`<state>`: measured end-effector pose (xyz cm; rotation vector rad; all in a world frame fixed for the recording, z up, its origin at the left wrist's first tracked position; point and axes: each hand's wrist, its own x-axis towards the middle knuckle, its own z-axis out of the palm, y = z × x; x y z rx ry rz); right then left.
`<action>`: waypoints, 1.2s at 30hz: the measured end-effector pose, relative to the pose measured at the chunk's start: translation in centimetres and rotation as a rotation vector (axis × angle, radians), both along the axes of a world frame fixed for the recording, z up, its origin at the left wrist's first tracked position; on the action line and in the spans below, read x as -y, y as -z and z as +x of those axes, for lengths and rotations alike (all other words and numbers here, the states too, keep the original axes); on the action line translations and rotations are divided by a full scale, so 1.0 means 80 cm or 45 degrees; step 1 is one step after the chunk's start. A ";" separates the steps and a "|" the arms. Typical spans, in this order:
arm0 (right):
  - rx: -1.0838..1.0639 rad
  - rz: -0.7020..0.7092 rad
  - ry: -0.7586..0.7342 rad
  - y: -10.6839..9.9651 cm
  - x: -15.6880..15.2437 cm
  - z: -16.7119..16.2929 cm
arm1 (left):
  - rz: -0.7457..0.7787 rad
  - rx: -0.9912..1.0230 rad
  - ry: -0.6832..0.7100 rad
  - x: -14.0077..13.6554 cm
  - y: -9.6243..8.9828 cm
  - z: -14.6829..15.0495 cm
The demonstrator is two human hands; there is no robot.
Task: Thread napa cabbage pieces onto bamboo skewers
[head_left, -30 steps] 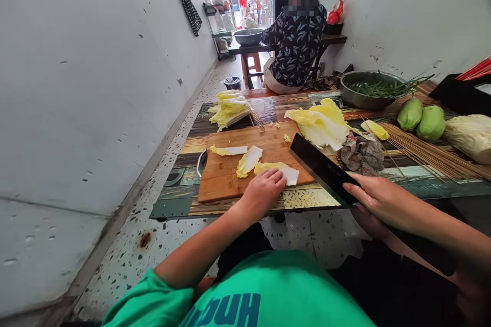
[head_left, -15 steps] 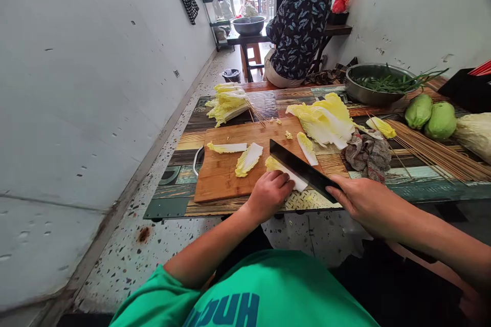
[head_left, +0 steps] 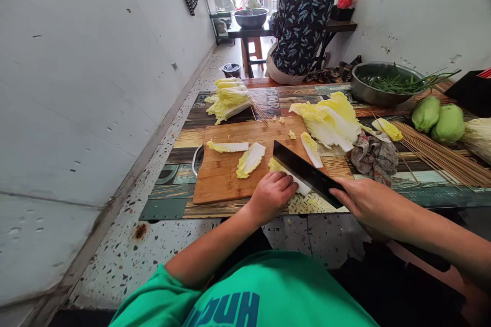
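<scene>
My right hand [head_left: 351, 195] grips the handle of a dark cleaver [head_left: 303, 168], whose blade slants up and left across a napa cabbage leaf [head_left: 304, 187]. Curled fingers of my left hand [head_left: 273, 193] press that leaf down at the right front of the wooden cutting board [head_left: 226, 183]. The blade hides part of the leaf. Left of it on the board are a yellow-and-white leaf piece [head_left: 251, 159] and a narrow strip [head_left: 230, 147]. Another piece [head_left: 311, 150] lies beyond the blade, near small crumbs [head_left: 292, 134].
Skewered cabbage [head_left: 230, 99] is piled behind the board, large leaves [head_left: 330, 122] to its right. Further right are a rag [head_left: 374, 158], bamboo skewers [head_left: 437, 155], green chayotes [head_left: 447, 123] and a metal bowl [head_left: 368, 91] of green stalks. A person [head_left: 303, 30] sits at a far table.
The view has shifted slightly, so the table sits a little differently in it. Both hands, the cleaver and the leaf keep nearly the same arrangement.
</scene>
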<state>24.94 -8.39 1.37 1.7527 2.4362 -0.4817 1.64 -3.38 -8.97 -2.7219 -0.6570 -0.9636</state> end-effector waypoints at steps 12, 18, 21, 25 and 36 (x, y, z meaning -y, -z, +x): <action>0.010 -0.030 0.038 0.016 -0.022 -0.025 | -0.119 -0.122 -0.033 -0.003 0.009 0.003; -0.156 -0.023 0.243 0.007 -0.037 0.004 | -0.048 0.190 -0.079 0.004 -0.017 -0.023; -0.263 -0.040 0.397 -0.003 -0.042 0.016 | 0.046 0.326 -0.389 -0.014 -0.047 -0.060; -0.415 0.000 0.484 -0.015 -0.036 0.021 | -0.096 -0.012 -0.942 -0.059 -0.078 -0.099; -0.593 0.181 0.592 -0.029 0.023 0.051 | -0.345 -0.453 -0.998 -0.045 -0.065 -0.032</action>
